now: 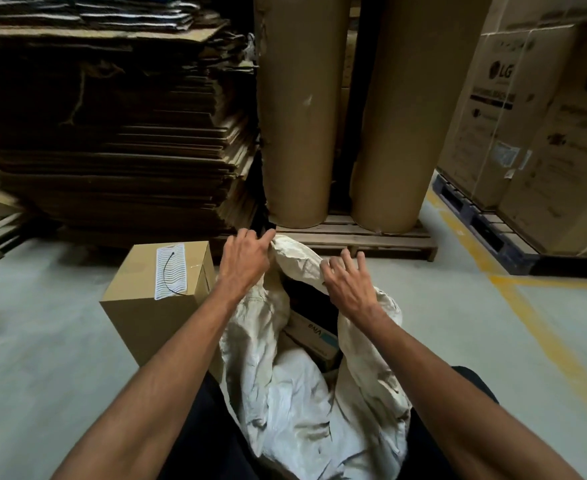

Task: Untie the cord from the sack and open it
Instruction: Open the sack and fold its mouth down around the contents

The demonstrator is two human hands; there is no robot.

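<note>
A crumpled white woven sack (302,403) stands on the floor between my arms, its mouth spread apart. Small cardboard boxes (314,336) show inside the opening. My left hand (247,258) pinches the far left edge of the sack's rim. My right hand (349,282) grips the rim on the right side, fingers curled over the fabric. A thin black cord (169,271) lies on a white striped label on top of the brown carton to the left, apart from the sack.
A brown carton (157,306) stands just left of the sack. Behind are a tall stack of flattened cardboard (112,150), two big brown paper rolls (302,116) on a wooden pallet (364,237), and large boxes (527,116) on a dark pallet at right. Yellow floor lines run right.
</note>
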